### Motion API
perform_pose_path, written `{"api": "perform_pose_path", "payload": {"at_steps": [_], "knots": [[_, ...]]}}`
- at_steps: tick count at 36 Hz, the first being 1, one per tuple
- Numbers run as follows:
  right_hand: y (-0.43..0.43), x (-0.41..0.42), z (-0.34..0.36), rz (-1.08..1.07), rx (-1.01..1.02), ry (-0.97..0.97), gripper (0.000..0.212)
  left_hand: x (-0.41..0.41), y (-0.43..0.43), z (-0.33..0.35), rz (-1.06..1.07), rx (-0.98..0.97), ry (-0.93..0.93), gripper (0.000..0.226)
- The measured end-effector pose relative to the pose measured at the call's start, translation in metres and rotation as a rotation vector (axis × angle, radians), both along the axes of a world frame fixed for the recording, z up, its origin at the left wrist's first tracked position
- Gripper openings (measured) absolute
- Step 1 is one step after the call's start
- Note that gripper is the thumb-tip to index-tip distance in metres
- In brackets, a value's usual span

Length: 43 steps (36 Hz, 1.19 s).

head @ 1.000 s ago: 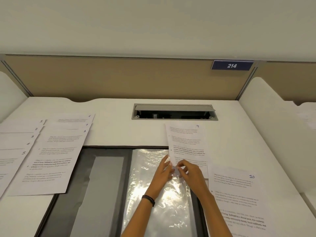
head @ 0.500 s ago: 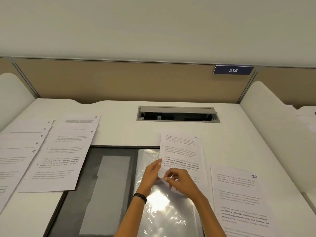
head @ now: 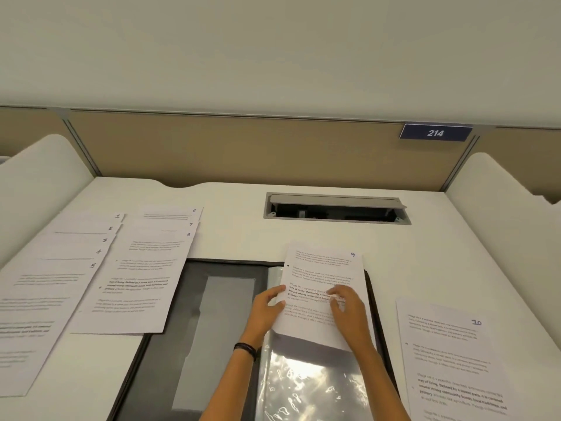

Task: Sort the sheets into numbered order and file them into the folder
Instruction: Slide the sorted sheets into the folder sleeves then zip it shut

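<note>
A dark folder point(head: 170, 329) lies open on the desk, its right side a stack of clear plastic sleeves point(head: 306, 384). Sheet 9 point(head: 321, 271) lies on the top sleeve, its lower edge lifted off the plastic. My left hand point(head: 267, 308) grips the sheet's left edge. My right hand point(head: 346, 311) rests on the sheet's middle with fingers curled on the paper. Sheet 10 point(head: 452, 360) lies right of the folder. Sheets 1 to 5 point(head: 45, 284) fan out at the far left; sheets 6 to 8 point(head: 142, 275) overlap beside them.
An open cable hatch point(head: 337, 208) is set in the desk behind the folder. Curved white side screens point(head: 39, 180) stand left and right, a tan partition with a 214 plate point(head: 435, 133) at the back.
Sheet 9 has slid down and toward me over the top sleeve. Both hands moved from its bottom edge up to its middle, the left now on its left edge.
</note>
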State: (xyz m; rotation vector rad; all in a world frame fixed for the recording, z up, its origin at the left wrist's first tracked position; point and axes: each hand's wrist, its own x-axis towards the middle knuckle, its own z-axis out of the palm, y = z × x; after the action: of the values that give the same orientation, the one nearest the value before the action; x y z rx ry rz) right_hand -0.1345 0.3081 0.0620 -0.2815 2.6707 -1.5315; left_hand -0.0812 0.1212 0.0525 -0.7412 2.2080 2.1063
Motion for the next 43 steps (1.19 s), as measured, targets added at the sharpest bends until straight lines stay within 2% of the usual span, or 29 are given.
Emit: {"api": "perform_pose_path", "payload": {"at_steps": [2, 7, 12, 16, 21, 25, 31, 40, 43], "knots": [[0.002, -0.001, -0.002, -0.121, 0.029, 0.043, 0.019, 0.002, -0.008, -0.001, 0.002, 0.003, -0.002, 0.035], [0.009, -0.008, -0.011, -0.334, 0.099, -0.101, 0.034, 0.011, -0.027, 0.003, 0.014, 0.014, 0.005, 0.036], [0.005, -0.008, -0.008, -0.392, -0.054, -0.27, 0.04, 0.019, -0.05, 0.005, 0.04, -0.007, 0.0, 0.035], [-0.001, -0.011, -0.009, -0.428, -0.063, -0.303, 0.043, 0.028, -0.073, 0.004, 0.026, -0.041, 0.027, 0.036], [-0.018, -0.01, -0.011, -0.41, -0.033, -0.273, 0.032, 0.047, -0.105, 0.002, 0.069, -0.007, 0.028, 0.038], [-0.04, -0.003, -0.012, -0.311, -0.045, -0.318, 0.029, 0.064, -0.13, 0.005, 0.127, 0.013, 0.056, 0.038], [-0.082, 0.009, -0.013, -0.067, -0.173, -0.464, 0.032, 0.093, -0.161, 0.009, 0.251, -0.071, 0.046, 0.037], [-0.148, 0.037, 0.004, 0.328, -0.117, -0.589, 0.047, 0.148, -0.209, -0.001, 0.39, -0.064, 0.04, 0.036], [-0.165, 0.05, 0.005, 0.395, -0.142, -0.601, 0.044, 0.162, -0.22, -0.002, 0.416, -0.076, 0.036, 0.035]]}}
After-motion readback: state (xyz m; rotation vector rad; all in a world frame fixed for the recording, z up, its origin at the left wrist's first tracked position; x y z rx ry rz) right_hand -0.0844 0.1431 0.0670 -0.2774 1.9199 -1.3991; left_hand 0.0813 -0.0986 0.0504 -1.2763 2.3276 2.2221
